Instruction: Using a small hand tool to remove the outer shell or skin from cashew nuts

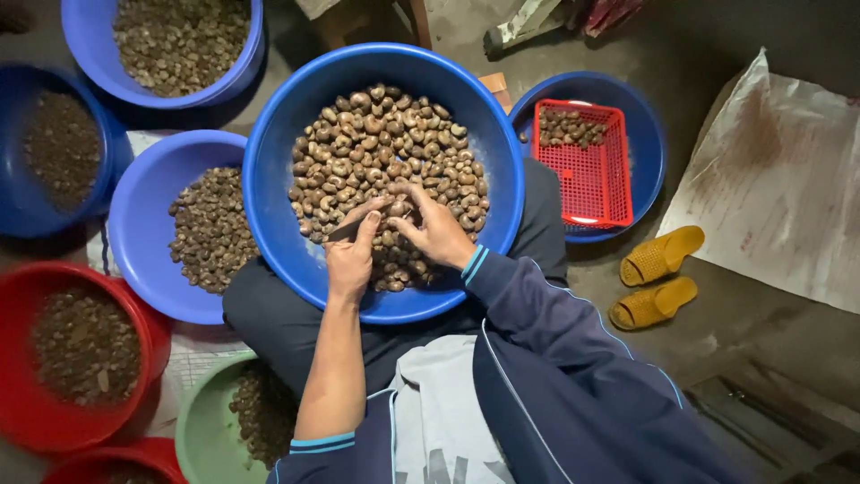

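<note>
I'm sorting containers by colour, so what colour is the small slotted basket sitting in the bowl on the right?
Red: the slotted basket shows best in the head view.

Floor (717,314): bare grey concrete, dim light, darkest at 12 and 9 o'clock. Pale stained sack (788,179) lies flat at 3 o'clock. Pair of yellow slippers (658,278) just beside its lower edge, side by side, toes toward 2 o'clock. Wooden furniture legs (376,22) at 12 o'clock, top cut off by the frame. Crumpled wrapping (537,18) at 1 o'clock. Flat metal bars (761,412) lie on the floor at 4 o'clock. No wall or window in view.
</note>
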